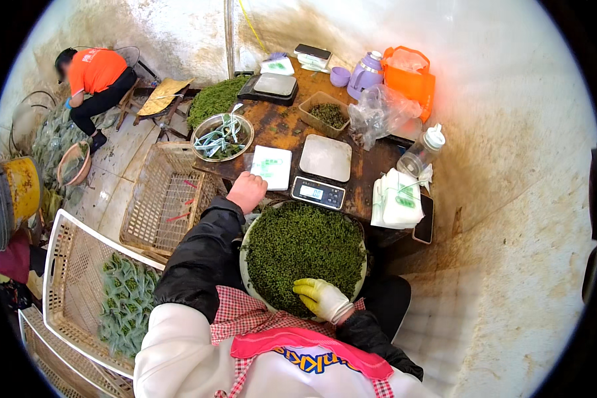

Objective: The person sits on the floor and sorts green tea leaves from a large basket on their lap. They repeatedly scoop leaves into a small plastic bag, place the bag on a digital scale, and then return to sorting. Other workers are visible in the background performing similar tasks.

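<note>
A round basin [247, 268] in front of me is heaped with small green berry-like bits [305, 249]. My right hand [322, 297], in a white glove with yellow fingers, rests on the near side of the heap, fingers stretched out and slightly apart. At the table's near edge my bare left hand [247, 192] has its fingers closed at the lower corner of a stack of white plastic bags with green print [270, 167]; the fingertips are partly hidden. Beside the stack is a digital scale [326, 159] with a bare metal plate and a lit display.
The wooden table [282, 119] holds a metal bowl [248, 142] of ties, a plastic tub [324, 113], a jar [421, 151], more bags [398, 199] and a second scale [272, 86]. Crates [66, 285] stand left, one with filled bags [127, 305]. A person in orange [98, 69] bends down farther off.
</note>
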`<state>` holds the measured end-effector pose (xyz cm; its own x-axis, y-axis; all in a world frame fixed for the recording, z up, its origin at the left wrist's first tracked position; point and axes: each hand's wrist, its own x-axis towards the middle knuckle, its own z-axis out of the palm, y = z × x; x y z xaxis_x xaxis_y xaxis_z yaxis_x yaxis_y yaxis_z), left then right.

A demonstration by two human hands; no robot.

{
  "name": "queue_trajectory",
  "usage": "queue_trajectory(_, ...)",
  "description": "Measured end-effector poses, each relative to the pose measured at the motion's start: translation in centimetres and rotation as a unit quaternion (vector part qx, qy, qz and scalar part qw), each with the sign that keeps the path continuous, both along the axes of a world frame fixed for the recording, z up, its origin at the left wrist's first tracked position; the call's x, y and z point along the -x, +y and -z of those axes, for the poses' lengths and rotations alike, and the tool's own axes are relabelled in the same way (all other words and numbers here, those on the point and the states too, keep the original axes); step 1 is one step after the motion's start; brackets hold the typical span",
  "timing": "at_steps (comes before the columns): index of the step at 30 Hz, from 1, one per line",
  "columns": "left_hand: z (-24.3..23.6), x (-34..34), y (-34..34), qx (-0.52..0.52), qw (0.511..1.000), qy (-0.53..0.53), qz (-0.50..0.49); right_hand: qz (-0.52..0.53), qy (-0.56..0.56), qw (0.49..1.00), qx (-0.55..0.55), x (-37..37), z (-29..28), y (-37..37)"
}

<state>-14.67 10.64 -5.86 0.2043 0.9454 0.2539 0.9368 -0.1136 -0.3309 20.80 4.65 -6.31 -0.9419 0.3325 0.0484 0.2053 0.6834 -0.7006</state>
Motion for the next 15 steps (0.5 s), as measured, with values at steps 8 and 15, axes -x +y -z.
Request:
queue_trajectory(8, -4.9, -4.5, -2.4, -0.058, 0.984, -0.169, 0.0, 0.237, 0.191, 0.95, 0.071, 6.4, -4.4, 4.0)
queue_trajectory(15, -5.4, -13.0, -8.4, -0.14, 0.921, -0.363, 0.009, 0.341, 0.136, 0.803, 0.469, 9.8, -3.8, 5.8)
